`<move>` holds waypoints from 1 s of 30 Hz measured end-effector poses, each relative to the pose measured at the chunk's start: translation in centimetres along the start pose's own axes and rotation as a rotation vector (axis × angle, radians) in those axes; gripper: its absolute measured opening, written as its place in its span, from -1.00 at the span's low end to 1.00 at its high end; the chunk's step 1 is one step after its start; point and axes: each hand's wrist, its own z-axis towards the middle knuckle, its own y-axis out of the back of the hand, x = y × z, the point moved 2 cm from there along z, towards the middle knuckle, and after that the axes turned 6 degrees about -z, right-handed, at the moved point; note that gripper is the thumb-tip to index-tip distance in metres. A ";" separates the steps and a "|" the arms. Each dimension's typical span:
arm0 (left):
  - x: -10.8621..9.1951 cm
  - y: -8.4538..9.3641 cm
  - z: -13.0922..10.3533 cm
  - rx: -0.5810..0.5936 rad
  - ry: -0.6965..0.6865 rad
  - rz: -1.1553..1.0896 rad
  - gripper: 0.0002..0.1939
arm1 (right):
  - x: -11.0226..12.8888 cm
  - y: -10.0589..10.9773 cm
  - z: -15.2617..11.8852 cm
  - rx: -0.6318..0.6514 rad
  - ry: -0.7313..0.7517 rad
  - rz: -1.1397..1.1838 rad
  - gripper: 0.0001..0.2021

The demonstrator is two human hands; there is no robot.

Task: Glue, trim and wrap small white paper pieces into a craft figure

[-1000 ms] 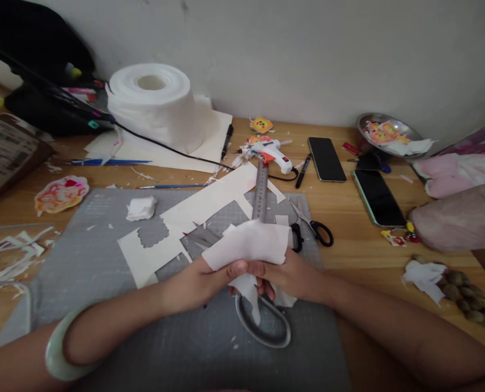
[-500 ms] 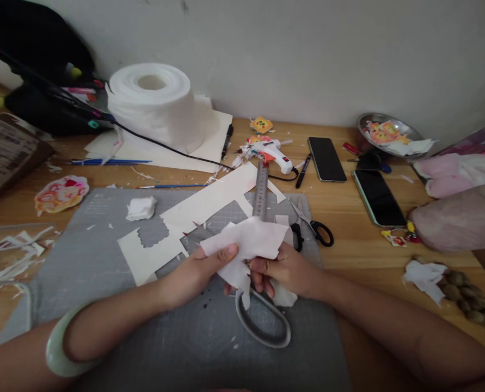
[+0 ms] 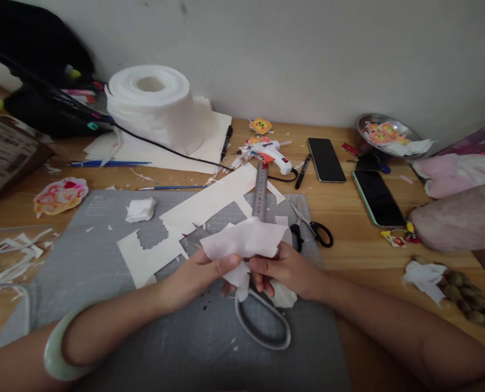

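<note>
A thin white sheet (image 3: 242, 238) with uneven edges is stretched between my two hands above the grey cutting mat (image 3: 99, 256). My left hand (image 3: 213, 269) pinches its left side, thumb on top. My right hand (image 3: 283, 272) grips its right side, thumb tip close to the left thumb. Below the hands the grey handle loop (image 3: 262, 321) of large scissors lies on the mat; their other parts are hidden. Another pale piece (image 3: 283, 295) shows under my right hand. Cut white paper (image 3: 209, 201) and a steel ruler (image 3: 261, 190) lie beyond the hands.
Behind are a big white roll (image 3: 150, 109) and a glue gun (image 3: 272, 155). To the right are small black-handled scissors (image 3: 321, 233), two phones (image 3: 326, 159), a metal bowl (image 3: 362, 136) and a pink pouch (image 3: 458, 218). Paper scraps (image 3: 13, 256) lie at left.
Both thumbs have come closer together over the sheet, and its lower part has folded inward. The scissors' handle loop has stayed in place.
</note>
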 end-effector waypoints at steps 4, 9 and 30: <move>0.1 -0.4 0.0 -0.039 0.119 0.162 -0.68 | -0.1 0.1 -0.2 -0.039 -0.032 -0.007 -0.70; -0.4 -0.9 0.0 -0.079 0.108 0.255 -0.77 | 0.2 -0.1 -0.2 -0.057 -0.040 -0.073 -0.64; -0.2 -0.6 0.0 0.019 0.065 0.325 -0.83 | 0.1 -0.6 -1.0 -0.074 -0.036 -0.255 -0.72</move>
